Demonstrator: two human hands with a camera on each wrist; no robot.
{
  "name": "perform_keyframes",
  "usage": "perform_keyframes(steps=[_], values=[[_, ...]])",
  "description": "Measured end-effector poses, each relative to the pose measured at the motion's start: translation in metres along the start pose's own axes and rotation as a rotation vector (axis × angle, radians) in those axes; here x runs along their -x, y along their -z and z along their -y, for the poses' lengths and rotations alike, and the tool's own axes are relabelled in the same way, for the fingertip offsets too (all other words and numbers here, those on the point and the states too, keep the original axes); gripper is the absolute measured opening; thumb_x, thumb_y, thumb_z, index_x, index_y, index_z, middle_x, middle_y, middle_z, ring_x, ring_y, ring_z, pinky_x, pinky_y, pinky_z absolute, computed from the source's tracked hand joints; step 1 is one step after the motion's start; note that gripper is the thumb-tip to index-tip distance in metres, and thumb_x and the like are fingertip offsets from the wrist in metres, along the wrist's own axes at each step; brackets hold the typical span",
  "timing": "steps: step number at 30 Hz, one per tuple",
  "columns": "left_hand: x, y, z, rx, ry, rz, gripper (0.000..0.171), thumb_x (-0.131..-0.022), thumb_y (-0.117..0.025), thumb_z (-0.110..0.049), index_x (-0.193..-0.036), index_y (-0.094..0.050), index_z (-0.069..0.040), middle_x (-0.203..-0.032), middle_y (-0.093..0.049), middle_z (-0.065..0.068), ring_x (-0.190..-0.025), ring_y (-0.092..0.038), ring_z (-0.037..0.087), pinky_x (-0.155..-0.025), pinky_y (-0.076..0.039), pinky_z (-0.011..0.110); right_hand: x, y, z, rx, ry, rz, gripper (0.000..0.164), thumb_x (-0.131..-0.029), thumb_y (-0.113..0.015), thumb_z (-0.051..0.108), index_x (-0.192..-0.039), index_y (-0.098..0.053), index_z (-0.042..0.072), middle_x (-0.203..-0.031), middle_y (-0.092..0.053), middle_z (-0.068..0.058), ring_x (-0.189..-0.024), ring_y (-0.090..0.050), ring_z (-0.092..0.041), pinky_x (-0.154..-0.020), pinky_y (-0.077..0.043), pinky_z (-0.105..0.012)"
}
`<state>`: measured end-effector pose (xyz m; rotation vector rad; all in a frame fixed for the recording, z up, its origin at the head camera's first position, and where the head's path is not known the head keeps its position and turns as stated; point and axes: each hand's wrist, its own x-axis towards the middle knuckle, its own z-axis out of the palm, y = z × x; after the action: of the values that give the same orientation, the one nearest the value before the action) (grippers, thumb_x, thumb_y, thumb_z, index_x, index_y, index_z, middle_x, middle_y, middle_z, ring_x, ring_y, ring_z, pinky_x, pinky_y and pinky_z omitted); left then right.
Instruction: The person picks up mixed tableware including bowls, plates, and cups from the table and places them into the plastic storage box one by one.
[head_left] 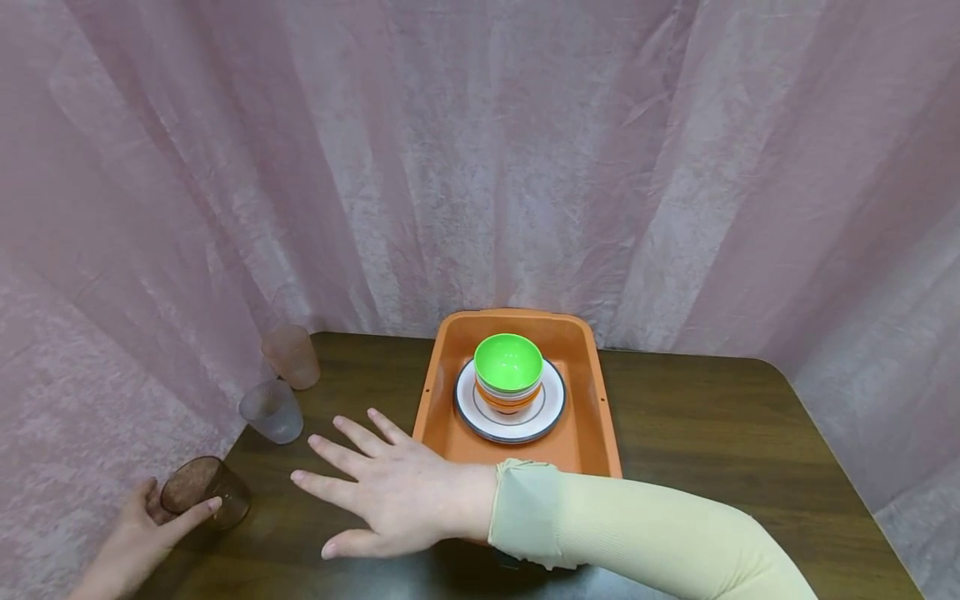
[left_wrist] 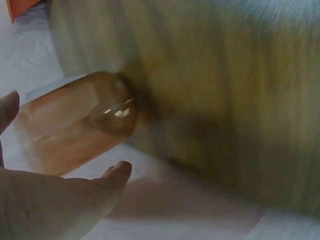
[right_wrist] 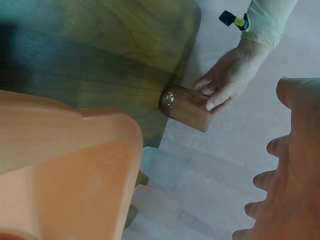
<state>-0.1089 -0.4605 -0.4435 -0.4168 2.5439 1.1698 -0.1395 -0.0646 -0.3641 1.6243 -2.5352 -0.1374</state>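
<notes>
In the head view, a brown see-through cup stands near the table's left edge. My left hand is beside it, thumb on the near side and fingers by the far side of the rim. From the left wrist, a gap shows between my thumb and the side of the cup. Fingers spread and straight, my right hand hovers over the table, left of the orange tub's front, holding nothing. Behind the brown cup stand a clear cup and a pale orange cup.
An orange tub sits mid-table. Inside it are white dark-rimmed plates with a stack of bowls, a green bowl on top. Pink curtains hang behind and at both sides of the brown wooden table.
</notes>
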Motion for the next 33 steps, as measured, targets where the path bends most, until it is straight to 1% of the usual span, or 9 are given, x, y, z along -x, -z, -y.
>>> perform_keyframes(steps=[4, 7, 11, 13, 15, 17, 19, 26, 33], values=[[-0.007, -0.003, 0.016, -0.042, 0.075, 0.024, 0.120, -0.101, -0.052, -0.060, -0.144, 0.022, 0.023, -0.150, -0.005, 0.053, -0.133, -0.026, 0.067, -0.104, -0.039, 0.067, 0.001, -0.003, -0.001, 0.002, 0.010, -0.003, 0.077, -0.100, -0.025, 0.075, -0.165, -0.011, 0.037, -0.172, -0.008, 0.001, -0.157, 0.004, -0.027, -0.124, -0.003, -0.051], [-0.010, -0.010, 0.025, -0.059, 0.061, 0.004, 0.116, -0.100, -0.055, -0.060, -0.150, 0.010, 0.021, -0.147, -0.021, 0.052, -0.131, -0.034, 0.065, -0.097, -0.048, 0.057, 0.001, -0.005, -0.002, -0.002, 0.015, -0.001, 0.077, -0.100, -0.025, 0.075, -0.165, -0.011, 0.037, -0.172, -0.008, 0.001, -0.157, 0.004, -0.027, -0.124, -0.003, -0.051], [-0.015, -0.023, 0.027, 0.015, 0.018, -0.014, 0.112, -0.100, -0.061, -0.053, -0.154, 0.014, 0.010, -0.153, -0.016, 0.048, -0.138, -0.030, 0.061, -0.092, -0.052, 0.037, 0.001, -0.007, -0.003, -0.014, 0.009, 0.012, 0.077, -0.100, -0.025, 0.075, -0.165, -0.011, 0.038, -0.172, -0.007, 0.002, -0.157, 0.004, -0.026, -0.124, -0.003, -0.051], [-0.017, -0.028, 0.028, 0.052, -0.030, -0.056, 0.105, -0.100, -0.065, -0.046, -0.155, 0.007, 0.007, -0.151, -0.025, 0.044, -0.131, -0.048, 0.050, -0.086, -0.053, 0.028, 0.001, -0.008, -0.003, -0.022, 0.004, 0.019, 0.077, -0.099, -0.025, 0.076, -0.165, -0.010, 0.039, -0.172, -0.006, 0.002, -0.156, 0.005, -0.025, -0.124, -0.002, -0.050], [-0.020, -0.032, 0.030, 0.066, -0.073, -0.107, 0.099, -0.099, -0.068, -0.039, -0.154, -0.001, 0.009, -0.144, -0.037, 0.041, -0.115, -0.062, 0.027, -0.081, -0.052, 0.022, 0.001, -0.008, -0.003, -0.027, 0.003, 0.025, 0.077, -0.099, -0.024, 0.076, -0.165, -0.009, 0.039, -0.172, -0.006, 0.003, -0.156, 0.006, -0.025, -0.124, -0.001, -0.050], [-0.021, -0.035, 0.033, 0.054, -0.102, -0.153, 0.094, -0.098, -0.071, -0.034, -0.151, -0.008, 0.013, -0.137, -0.046, 0.038, -0.095, -0.060, 0.003, -0.073, -0.049, 0.016, 0.001, -0.008, -0.003, -0.035, 0.002, 0.032, 0.077, -0.099, -0.024, 0.076, -0.165, -0.008, 0.039, -0.172, -0.005, 0.003, -0.156, 0.007, -0.025, -0.124, -0.001, -0.050], [-0.023, -0.036, 0.035, 0.043, -0.111, -0.169, 0.094, -0.098, -0.072, -0.032, -0.150, -0.009, 0.015, -0.132, -0.048, 0.037, -0.088, -0.052, -0.007, -0.071, -0.048, 0.015, 0.002, -0.008, -0.004, -0.043, 0.000, 0.038, 0.077, -0.099, -0.024, 0.076, -0.165, -0.008, 0.039, -0.172, -0.005, 0.003, -0.156, 0.008, -0.024, -0.124, -0.001, -0.050], [-0.027, -0.040, 0.036, 0.016, -0.146, -0.188, 0.081, -0.096, -0.075, -0.031, -0.146, -0.025, 0.010, -0.119, -0.062, 0.024, -0.087, -0.057, -0.002, -0.072, -0.050, 0.019, 0.004, -0.011, -0.006, -0.054, -0.010, 0.044, 0.076, -0.100, -0.026, 0.075, -0.165, -0.011, 0.039, -0.172, -0.006, 0.002, -0.156, 0.007, -0.025, -0.124, -0.002, -0.049], [-0.026, -0.041, 0.035, -0.025, -0.156, -0.180, 0.062, -0.096, -0.075, -0.035, -0.134, -0.039, 0.000, -0.108, -0.061, 0.010, -0.086, -0.058, 0.006, -0.071, -0.050, 0.024, 0.006, -0.013, -0.008, -0.062, -0.015, 0.054, 0.076, -0.100, -0.025, 0.075, -0.165, -0.010, 0.039, -0.172, -0.007, 0.002, -0.156, 0.006, -0.025, -0.124, -0.001, -0.049]])
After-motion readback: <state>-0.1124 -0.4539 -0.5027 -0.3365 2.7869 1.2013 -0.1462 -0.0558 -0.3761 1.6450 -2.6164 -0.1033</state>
